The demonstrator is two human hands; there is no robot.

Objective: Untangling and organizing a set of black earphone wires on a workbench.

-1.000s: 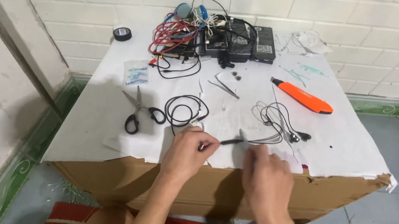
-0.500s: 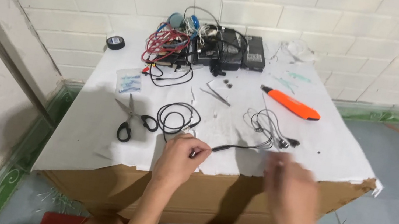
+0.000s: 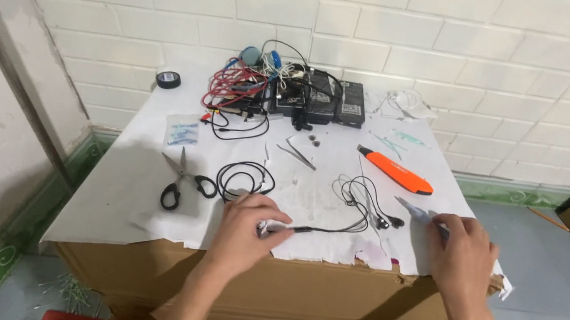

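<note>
A thin black cable point(image 3: 335, 227) is laid across the white-covered top near its front edge. One end, with a short white section, is pinched at the left, and the wire is run rightward in a shallow curve to a loose tangle of loops with small dark plugs. A slim, pale, pointed tool point(image 3: 418, 211) is held at the right, tilted with its tip up and leftward, just beside that tangle.

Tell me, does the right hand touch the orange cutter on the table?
Apart. The head view shows bare white paper between the right hand and the orange cutter, which lies farther back.
</note>
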